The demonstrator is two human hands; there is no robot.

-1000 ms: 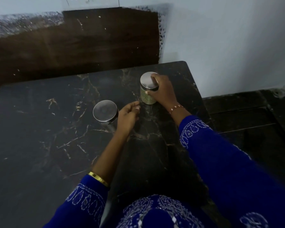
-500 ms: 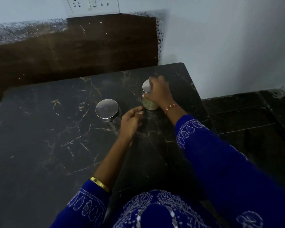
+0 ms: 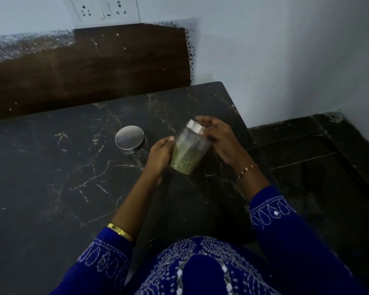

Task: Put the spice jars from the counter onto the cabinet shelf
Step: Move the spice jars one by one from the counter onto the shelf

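Fingers of the left hand (image 3: pixel 160 154) are curled round a tilted green-spice jar (image 3: pixel 188 151); the right hand (image 3: pixel 218 139) touches its lid, fingers loosely spread. A second jar (image 3: pixel 130 139) stands left on the surface (image 3: pixel 51 167).

Single head view, looking steeply down, close over counter (image 3: pixel 51 188) corner.

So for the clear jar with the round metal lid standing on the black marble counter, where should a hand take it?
Probably round the clear glass body just under the lid of the standing jar, coming from its right side, where the left hand is nearest. It stands upright and apart from the tilted green-spice jar, so that side is open; the flat lid offers little to hold.
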